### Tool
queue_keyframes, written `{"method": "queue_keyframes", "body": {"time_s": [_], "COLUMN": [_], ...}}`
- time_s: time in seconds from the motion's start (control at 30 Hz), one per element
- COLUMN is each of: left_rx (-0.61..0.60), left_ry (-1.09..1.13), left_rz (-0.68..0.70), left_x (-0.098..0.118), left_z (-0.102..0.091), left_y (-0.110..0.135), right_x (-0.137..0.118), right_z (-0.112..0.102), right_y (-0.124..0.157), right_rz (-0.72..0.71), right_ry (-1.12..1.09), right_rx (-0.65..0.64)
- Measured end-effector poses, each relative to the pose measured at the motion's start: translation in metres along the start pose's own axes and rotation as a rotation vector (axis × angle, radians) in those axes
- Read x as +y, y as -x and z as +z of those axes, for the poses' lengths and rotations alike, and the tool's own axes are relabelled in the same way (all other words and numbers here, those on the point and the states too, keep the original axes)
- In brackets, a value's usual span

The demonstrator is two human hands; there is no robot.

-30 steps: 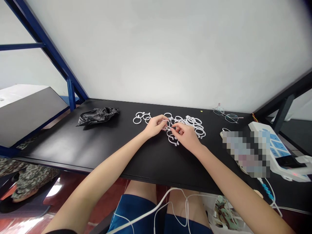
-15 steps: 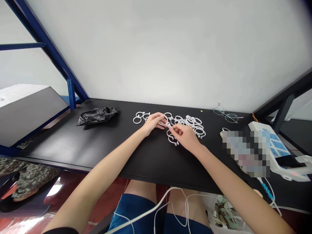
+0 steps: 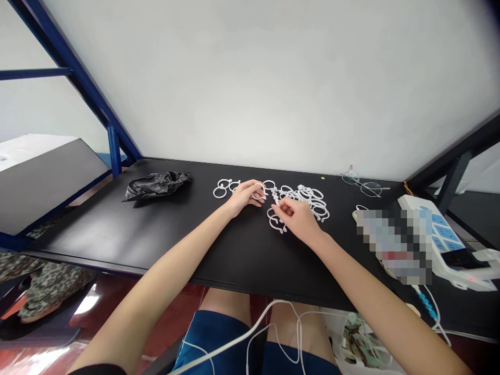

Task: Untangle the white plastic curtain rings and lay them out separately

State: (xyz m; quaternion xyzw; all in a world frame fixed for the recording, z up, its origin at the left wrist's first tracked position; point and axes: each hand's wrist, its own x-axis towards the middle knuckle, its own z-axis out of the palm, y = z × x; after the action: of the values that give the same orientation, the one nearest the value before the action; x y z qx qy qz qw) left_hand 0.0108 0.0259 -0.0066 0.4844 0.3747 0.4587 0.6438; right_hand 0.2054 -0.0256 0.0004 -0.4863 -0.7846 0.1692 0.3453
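Observation:
In the head view, my left hand (image 3: 242,200) is closed around a white plastic ring (image 3: 264,189) with a gap in it, held low over the black table. Just to the right, my right hand (image 3: 297,216) pinches a small white plastic piece (image 3: 276,199) with an eyelet at its upper end. A narrow gap separates that piece from the ring. Beside and behind my right hand lies a pile of similar white rings (image 3: 308,195). A loose opened ring (image 3: 271,224) lies in front of the fingertips. Several more rings (image 3: 220,197) sit left of my left hand.
A crumpled black plastic bag (image 3: 156,186) lies on the left of the black table (image 3: 172,234). To the right are eyeglasses (image 3: 370,189), a blurred-out phone (image 3: 390,247) and a white power strip (image 3: 441,234). White cables (image 3: 234,341) cross my lap. A person's patterned trouser leg (image 3: 54,286) shows at lower left.
The ring and the small piece, which were together between my hands, are now apart. The ring has shifted slightly left with my left hand, and the small piece has turned more upright in my right fingers.

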Motion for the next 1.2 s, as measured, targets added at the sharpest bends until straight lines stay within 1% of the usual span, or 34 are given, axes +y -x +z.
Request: {"method": "queue_keyframes", "body": {"time_s": [0.33,0.47,0.57,0.73,0.97,1.1,1.2], "left_rx": [0.005,0.002,0.001,-0.002,-0.026,-0.029,-0.040], "left_ry": [-0.009,-0.013,-0.011,-0.013,-0.050,-0.094,-0.135], "left_rz": [-0.004,0.002,0.001,0.002,0.009,0.030,0.055], "left_x": [-0.0006,-0.0012,-0.0018,-0.0025,-0.0040,-0.0051,-0.0045], "left_z": [-0.0007,-0.0010,-0.0013,-0.0017,-0.0018,0.0005,0.0048], "left_y": [0.0000,-0.0003,-0.0009,-0.0013,-0.0017,-0.0012,0.0018], "right_x": [0.0049,0.0063,0.0070,0.0071,0.0041,0.0022,0.0012], "right_z": [0.0002,0.0001,-0.0005,-0.0017,-0.0031,-0.0020,-0.0006], "right_y": [-0.0013,-0.0017,-0.0023,-0.0035,-0.0032,-0.0022,-0.0014], "right_rz": [0.050,0.083,0.107,0.069,0.071,0.031,-0.012], "right_ry": [0.065,0.071,0.059,0.054,0.060,0.037,0.000], "right_rx": [-0.044,-0.043,-0.017,0.042,0.084,0.118,0.107]}}
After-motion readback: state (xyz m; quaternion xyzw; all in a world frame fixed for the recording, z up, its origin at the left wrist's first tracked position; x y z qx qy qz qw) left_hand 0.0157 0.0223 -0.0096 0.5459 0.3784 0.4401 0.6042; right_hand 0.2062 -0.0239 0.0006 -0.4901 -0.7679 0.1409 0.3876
